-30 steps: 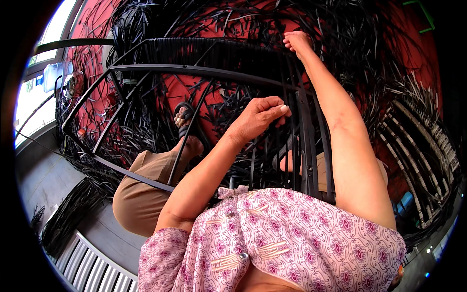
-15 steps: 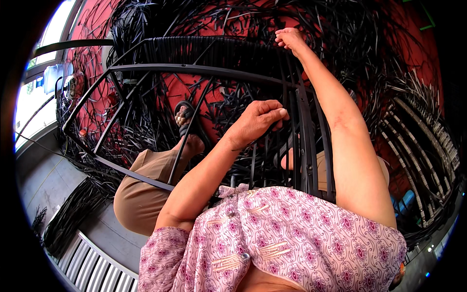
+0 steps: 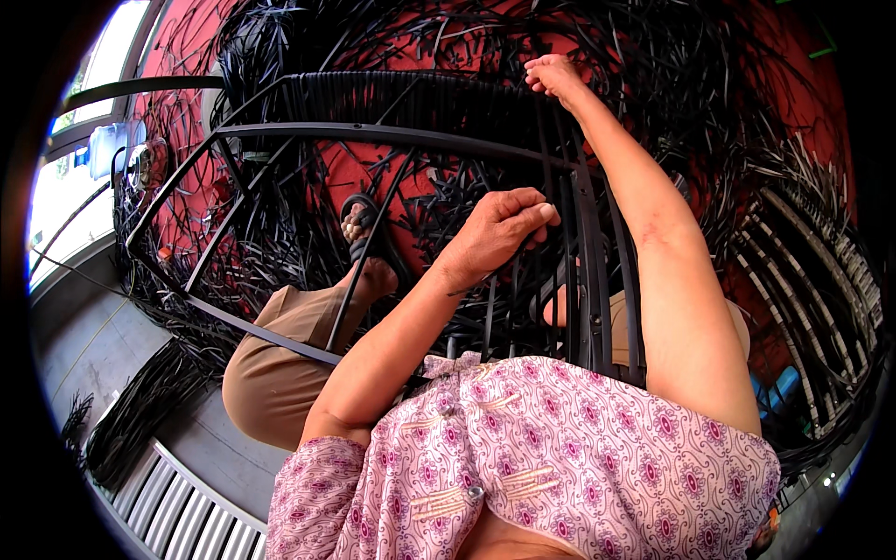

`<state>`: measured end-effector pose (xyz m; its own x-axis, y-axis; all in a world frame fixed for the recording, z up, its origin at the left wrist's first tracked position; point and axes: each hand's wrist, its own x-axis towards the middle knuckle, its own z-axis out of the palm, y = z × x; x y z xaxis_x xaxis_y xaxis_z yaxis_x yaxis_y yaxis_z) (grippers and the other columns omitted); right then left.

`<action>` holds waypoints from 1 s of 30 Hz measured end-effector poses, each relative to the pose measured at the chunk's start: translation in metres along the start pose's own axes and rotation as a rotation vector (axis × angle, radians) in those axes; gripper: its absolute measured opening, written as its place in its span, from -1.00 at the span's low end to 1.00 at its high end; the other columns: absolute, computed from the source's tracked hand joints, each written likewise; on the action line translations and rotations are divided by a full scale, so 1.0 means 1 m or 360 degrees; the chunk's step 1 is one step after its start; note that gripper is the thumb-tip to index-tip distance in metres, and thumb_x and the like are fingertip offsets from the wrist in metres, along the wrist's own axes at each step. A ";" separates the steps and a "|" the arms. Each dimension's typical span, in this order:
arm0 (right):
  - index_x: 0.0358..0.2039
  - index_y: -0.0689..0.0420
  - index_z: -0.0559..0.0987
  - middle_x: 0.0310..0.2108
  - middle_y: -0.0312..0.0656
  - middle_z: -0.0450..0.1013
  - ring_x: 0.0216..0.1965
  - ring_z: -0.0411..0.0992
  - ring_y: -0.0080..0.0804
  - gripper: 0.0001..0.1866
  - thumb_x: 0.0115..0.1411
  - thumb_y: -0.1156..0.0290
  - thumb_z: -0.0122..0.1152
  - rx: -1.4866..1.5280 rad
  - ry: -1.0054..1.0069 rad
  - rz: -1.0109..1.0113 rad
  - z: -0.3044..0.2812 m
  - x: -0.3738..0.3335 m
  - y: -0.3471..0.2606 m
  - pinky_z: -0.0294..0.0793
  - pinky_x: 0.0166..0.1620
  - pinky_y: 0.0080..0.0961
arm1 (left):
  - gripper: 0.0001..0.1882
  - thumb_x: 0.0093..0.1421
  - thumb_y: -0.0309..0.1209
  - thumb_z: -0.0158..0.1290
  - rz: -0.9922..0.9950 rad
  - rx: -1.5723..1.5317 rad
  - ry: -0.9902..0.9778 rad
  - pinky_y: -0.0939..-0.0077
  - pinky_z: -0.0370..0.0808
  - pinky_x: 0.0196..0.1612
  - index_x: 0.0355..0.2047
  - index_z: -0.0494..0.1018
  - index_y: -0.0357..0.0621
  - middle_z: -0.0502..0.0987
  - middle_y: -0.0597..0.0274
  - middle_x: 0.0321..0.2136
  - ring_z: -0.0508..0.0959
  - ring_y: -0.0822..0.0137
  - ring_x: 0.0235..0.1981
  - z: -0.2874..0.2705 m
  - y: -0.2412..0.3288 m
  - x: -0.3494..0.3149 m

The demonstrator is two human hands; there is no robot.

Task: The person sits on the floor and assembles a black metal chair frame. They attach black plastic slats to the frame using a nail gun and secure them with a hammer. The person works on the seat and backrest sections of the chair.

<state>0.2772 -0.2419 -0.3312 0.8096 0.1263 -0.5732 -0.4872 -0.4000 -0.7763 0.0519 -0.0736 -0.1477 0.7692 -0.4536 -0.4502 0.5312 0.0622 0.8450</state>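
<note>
A black metal chair-like frame (image 3: 373,132) lies across my lap, with black flat strips (image 3: 551,280) wound and strung along its right part. My left hand (image 3: 504,229) is closed over the middle of the frame, thumb pressed to the curled fingers, beside those strips. Whatever it grips is hidden. Far ahead to the right, my right hand (image 3: 558,77) is closed at the end of an outstretched arm, just beyond the frame's far corner. Dark strips lie behind and below it, and I cannot make out what its fingers hold. A tightly wrapped black band (image 3: 373,91) spans the far side.
Loose black strips (image 3: 672,84) lie in tangled heaps over the red floor (image 3: 350,177). My sandalled foot (image 3: 359,229) stands below the frame. To the right is a slatted woven piece (image 3: 803,289); a white slatted bench (image 3: 187,504) and a strip bundle (image 3: 140,411) sit lower left.
Very little differs. Both hands stay closed in nearly the same places; my left hand has shifted slightly right, and the view has moved a little.
</note>
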 end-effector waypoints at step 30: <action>-0.22 0.18 0.58 -0.49 -0.31 0.53 -0.57 0.44 -0.62 -0.75 0.04 0.46 0.19 0.0069 -0.0067 -0.0221 -0.010 -0.024 -0.039 0.35 -0.56 -0.65 | -0.73 0.29 -0.28 0.04 -0.0433 0.0209 0.0188 0.67 0.29 -0.50 -0.40 0.56 -0.24 0.42 0.42 -0.60 0.35 0.57 -0.59 -0.028 -0.081 0.052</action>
<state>0.2799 -0.2385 -0.2840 0.8562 0.2157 -0.4695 -0.3861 -0.3367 -0.8588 0.0593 -0.0771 -0.2480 0.6451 -0.3310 -0.6887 0.6787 -0.1659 0.7154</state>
